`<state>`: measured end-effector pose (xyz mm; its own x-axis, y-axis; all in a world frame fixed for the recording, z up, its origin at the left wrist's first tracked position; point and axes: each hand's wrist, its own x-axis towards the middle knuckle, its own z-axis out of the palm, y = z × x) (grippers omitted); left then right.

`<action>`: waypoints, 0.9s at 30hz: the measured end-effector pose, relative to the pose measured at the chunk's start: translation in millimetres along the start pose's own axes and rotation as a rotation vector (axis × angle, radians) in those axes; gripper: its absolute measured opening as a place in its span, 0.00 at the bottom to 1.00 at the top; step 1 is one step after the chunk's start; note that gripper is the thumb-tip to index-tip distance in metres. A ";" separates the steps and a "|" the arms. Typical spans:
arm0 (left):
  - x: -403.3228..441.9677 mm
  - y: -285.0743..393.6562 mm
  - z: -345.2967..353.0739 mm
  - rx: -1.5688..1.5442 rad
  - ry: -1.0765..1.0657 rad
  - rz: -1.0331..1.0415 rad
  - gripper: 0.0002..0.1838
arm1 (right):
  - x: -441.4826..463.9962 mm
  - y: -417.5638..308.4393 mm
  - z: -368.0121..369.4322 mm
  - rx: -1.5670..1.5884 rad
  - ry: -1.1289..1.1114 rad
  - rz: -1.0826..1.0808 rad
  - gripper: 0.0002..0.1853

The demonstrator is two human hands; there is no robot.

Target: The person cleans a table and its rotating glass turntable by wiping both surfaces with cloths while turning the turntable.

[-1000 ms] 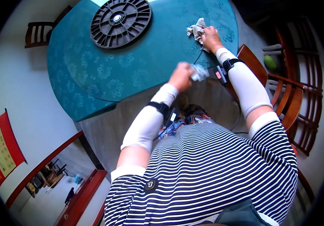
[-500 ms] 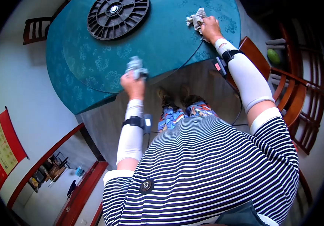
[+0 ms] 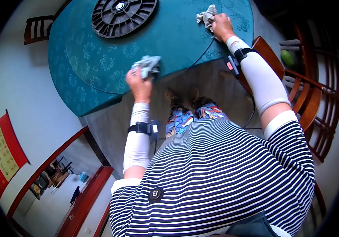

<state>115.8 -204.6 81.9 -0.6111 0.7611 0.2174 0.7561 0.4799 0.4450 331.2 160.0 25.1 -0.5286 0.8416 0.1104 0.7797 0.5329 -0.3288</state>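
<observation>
In the head view, my left hand (image 3: 139, 85) grips a pale blue-grey cloth (image 3: 146, 65) over the near edge of a table with a teal patterned tablecloth (image 3: 94, 67). The cloth is bunched, with its loose end spread to the right of my fingers. My right hand (image 3: 222, 26) is closed on a crumpled beige cloth (image 3: 207, 16) near the table's right end. That cloth rests against the tabletop, and my fingers cover part of it.
A round black ribbed turntable base (image 3: 123, 17) sits on the table's far side. Wooden chairs stand at the right (image 3: 305, 104) and far left (image 3: 35, 31). A thin cable (image 3: 197, 58) crosses the table edge. A green melon-like object (image 3: 287, 58) is at the right.
The blue-grey cloth's loose end has swung to the right and spread out, while my left hand stays almost in place. My right hand and its cloth have shifted very slightly.
</observation>
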 end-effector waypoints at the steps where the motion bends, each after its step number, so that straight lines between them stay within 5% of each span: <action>1: -6.1 -29.0 6.7 0.120 0.052 -0.085 0.26 | -1.3 -2.0 3.5 0.000 -0.001 -0.001 0.14; 3: -26.6 -45.4 21.4 0.118 0.110 -0.170 0.26 | -1.6 -4.6 2.0 -0.003 -0.001 0.021 0.13; 5: -35.6 -20.6 26.3 0.137 -0.015 0.025 0.24 | -2.3 -6.4 0.8 -0.010 -0.002 0.019 0.13; 11: -65.4 104.6 58.2 -0.444 -0.601 0.233 0.23 | 2.0 2.3 -1.1 -0.027 -0.011 -0.042 0.13; 13: -69.7 104.6 49.3 -0.550 -0.482 0.174 0.22 | 0.2 3.1 -1.6 0.030 -0.014 -0.012 0.13; 15: -74.5 79.8 35.8 -0.639 -0.481 -0.090 0.20 | 0.3 7.2 2.6 0.012 -0.007 -0.049 0.13; 17: -91.1 36.1 15.0 -1.056 -0.677 -0.728 0.20 | 2.2 3.8 4.1 -0.039 0.007 -0.046 0.13; 20: -129.3 -34.3 -2.1 -1.361 -0.421 -1.223 0.35 | 0.2 -3.3 -4.7 -0.026 0.016 -0.043 0.13; 23: -111.6 -44.2 -26.3 -1.905 0.064 -1.288 0.39 | -4.5 -5.1 0.9 -0.024 0.024 -0.046 0.13; 27: -91.5 -37.7 -6.2 -1.950 -0.003 -1.389 0.34 | -2.1 -6.6 -1.7 -0.061 -0.023 -0.057 0.13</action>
<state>141.8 -295.0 50.6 -0.3592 0.4864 -0.7964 -0.9260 -0.2917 0.2395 327.8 154.9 28.7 -0.5799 0.8078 0.1057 0.7668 0.5850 -0.2643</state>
